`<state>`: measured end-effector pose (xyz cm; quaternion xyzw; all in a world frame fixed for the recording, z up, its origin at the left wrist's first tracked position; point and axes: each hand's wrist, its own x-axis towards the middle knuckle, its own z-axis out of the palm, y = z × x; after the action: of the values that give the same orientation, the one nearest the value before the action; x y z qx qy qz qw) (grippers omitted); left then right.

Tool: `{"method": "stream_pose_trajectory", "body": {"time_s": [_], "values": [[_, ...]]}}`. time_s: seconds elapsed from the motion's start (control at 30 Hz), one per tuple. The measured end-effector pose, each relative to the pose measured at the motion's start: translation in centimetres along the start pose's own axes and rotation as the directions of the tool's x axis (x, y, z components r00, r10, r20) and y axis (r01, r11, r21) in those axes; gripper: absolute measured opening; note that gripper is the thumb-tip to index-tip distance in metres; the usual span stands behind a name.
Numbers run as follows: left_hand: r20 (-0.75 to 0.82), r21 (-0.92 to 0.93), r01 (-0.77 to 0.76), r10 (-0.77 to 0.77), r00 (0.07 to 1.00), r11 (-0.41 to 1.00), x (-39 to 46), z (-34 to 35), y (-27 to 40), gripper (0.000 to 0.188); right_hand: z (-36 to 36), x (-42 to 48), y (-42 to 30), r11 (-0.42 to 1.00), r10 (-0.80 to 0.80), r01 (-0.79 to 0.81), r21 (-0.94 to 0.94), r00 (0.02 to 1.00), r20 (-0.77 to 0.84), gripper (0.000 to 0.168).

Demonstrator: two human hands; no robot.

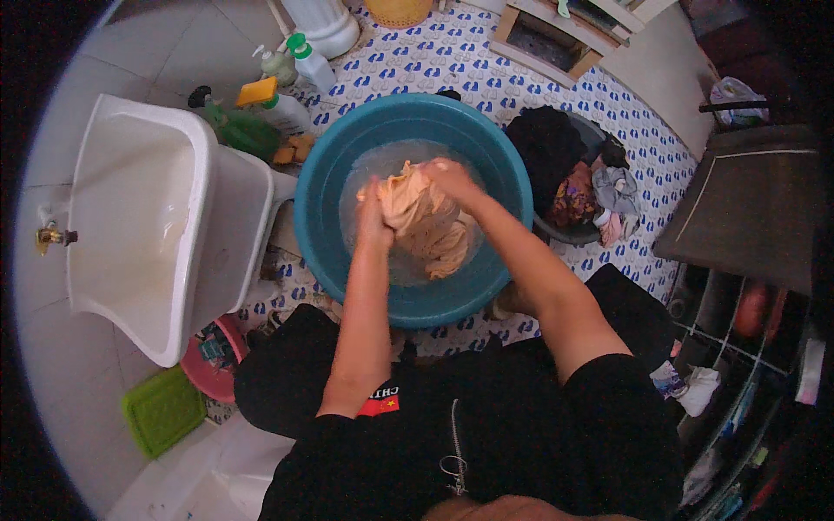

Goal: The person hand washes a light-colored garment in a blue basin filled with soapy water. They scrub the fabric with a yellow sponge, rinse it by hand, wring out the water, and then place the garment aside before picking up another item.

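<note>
A large round teal plastic tub [326, 260] stands on the floor before me, with cloudy water [404, 148] in its bottom. In the tub lies a wet peach-coloured cloth [417, 198], bunched up and partly under water. My left hand [374, 215] grips the cloth along its left side. My right hand [449, 177] holds its upper right part, fingers curled into the folds. Both hands are over the middle of the tub, a short distance apart. Some fingertips are hidden by the fabric.
At left stands a white ceramic washbasin [208, 195] below a brass tap [55, 238]. Several bottles, one a green spray bottle [244, 133], crowd the tub's upper left. A dark basin [560, 234] of clothes [547, 140] sits at right. A wire rack [730, 345] stands farther right.
</note>
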<state>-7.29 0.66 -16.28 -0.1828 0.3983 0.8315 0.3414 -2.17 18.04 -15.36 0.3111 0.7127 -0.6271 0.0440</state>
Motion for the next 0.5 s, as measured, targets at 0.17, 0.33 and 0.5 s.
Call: {"method": "stream_pose_trajectory", "body": {"time_s": [0.17, 0.33, 0.5], "values": [[-0.21, 0.253, 0.014, 0.041, 0.977, 0.967, -0.7, -3.8, -0.4, 0.049, -1.4, -0.9, 0.2, 0.876, 0.008, -0.081, 0.476, 0.988, 0.154, 0.038], [0.19, 0.779, -0.032, -0.187, 0.964, 0.626, -0.4, -6.0, -5.8, 0.059, 1.3, -1.8, -2.5, 0.884, -0.005, -0.146, 0.444, 0.947, 0.321, 0.051], [0.149, 0.818, -0.082, -0.071, 0.986, 0.57, -3.8, -3.4, -4.0, 0.05, 2.9, -4.8, -7.2, 0.946, -0.101, -0.054, 0.321, 0.89, 0.445, 0.059]]}}
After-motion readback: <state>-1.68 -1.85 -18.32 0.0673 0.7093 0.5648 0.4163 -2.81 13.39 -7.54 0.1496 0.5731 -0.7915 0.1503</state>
